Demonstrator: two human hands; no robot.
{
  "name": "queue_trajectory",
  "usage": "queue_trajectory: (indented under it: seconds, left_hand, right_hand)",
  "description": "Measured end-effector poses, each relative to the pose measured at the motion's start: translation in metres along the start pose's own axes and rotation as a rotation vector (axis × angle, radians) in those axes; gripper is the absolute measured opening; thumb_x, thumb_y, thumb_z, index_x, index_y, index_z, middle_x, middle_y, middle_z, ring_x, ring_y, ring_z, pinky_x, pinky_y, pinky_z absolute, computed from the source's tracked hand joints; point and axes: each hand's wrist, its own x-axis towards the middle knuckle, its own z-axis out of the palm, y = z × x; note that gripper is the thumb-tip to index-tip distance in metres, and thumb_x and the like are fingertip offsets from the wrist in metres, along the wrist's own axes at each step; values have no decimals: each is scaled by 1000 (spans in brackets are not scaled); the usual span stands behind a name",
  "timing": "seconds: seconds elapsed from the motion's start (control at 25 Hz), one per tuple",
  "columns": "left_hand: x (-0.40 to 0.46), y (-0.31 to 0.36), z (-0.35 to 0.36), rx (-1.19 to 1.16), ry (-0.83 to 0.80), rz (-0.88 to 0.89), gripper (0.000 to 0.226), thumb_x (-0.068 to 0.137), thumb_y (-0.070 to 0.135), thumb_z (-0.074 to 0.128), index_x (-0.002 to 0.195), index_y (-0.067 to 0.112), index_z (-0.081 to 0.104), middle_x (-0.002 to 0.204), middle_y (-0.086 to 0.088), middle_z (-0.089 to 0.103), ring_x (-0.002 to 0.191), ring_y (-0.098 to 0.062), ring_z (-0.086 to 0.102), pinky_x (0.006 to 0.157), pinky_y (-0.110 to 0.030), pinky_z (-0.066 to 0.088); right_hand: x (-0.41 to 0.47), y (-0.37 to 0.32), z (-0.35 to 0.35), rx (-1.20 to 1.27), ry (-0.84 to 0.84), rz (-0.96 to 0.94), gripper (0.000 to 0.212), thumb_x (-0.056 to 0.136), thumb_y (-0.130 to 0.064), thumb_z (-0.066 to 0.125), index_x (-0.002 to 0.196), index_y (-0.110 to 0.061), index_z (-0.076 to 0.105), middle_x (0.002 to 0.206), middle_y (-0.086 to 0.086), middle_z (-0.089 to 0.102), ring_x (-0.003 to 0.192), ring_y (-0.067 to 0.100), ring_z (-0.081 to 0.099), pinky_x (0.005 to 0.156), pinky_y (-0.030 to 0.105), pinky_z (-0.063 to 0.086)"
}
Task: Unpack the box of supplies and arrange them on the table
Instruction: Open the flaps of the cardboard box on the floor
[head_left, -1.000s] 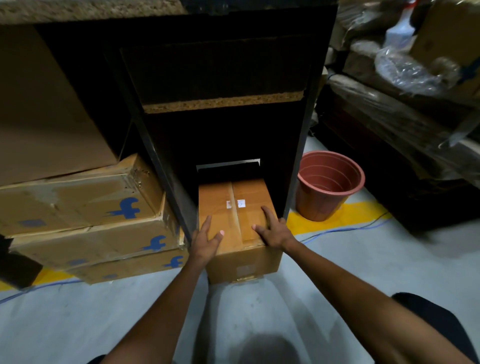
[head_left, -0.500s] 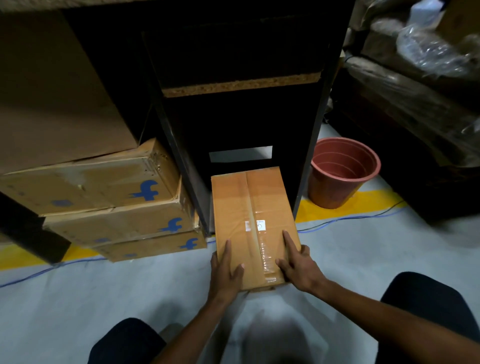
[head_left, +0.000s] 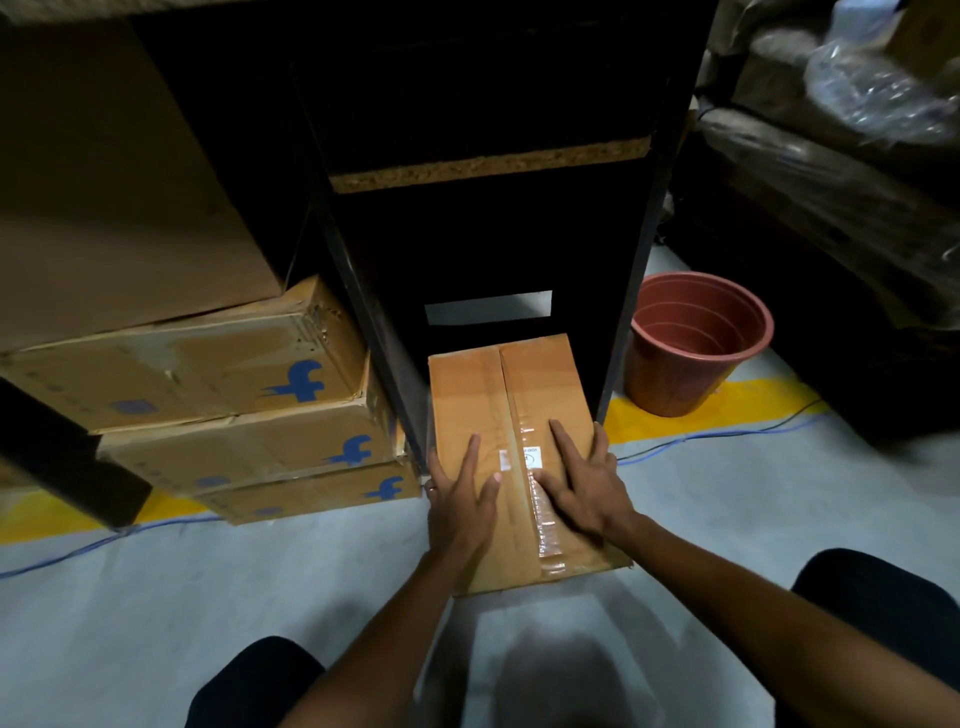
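Observation:
A brown cardboard box (head_left: 511, 395), sealed with clear tape along its top seam, lies on the grey floor, its far end still under the dark shelf unit (head_left: 493, 161). My left hand (head_left: 460, 501) lies flat on the box's top near its left edge, fingers straight. My right hand (head_left: 584, 480) rests flat on the top right, fingers spread toward the right edge. A small white label sits between the hands.
Stacked cardboard boxes with blue logos (head_left: 228, 410) stand to the left against the shelf. A terracotta plastic pot (head_left: 696, 343) stands to the right on a yellow floor line. Plastic-wrapped goods (head_left: 857, 130) fill the far right. A blue cable (head_left: 727, 434) runs along the floor. My knees are at the bottom.
The box has slid out from under the shelf toward me. Both hands then moved forward from its near end onto the middle of its top.

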Motion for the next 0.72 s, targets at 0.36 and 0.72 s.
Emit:
queue_trajectory:
  seconds: [0.36,0.72]
  left_hand:
    - [-20,2,11,114,-73,-97,70,96,53,47,152,53,5,161,-4,-8,144,-38,17,109,-60,32]
    - [-76,-14,9,153,-169,-141,73,96,58,44,149,56,-6,160,-3,-7,145,-33,16,113,-58,30]
  right_hand:
    - [-25,6,5,-15,-11,76,81,91,-71,41,153,-49,-7,163,10,-15,135,48,30,107,58,37]
    - [-79,15,4,-14,-179,82,94,88,-65,54,154,-47,-10,159,5,-15,136,45,29,112,53,36]
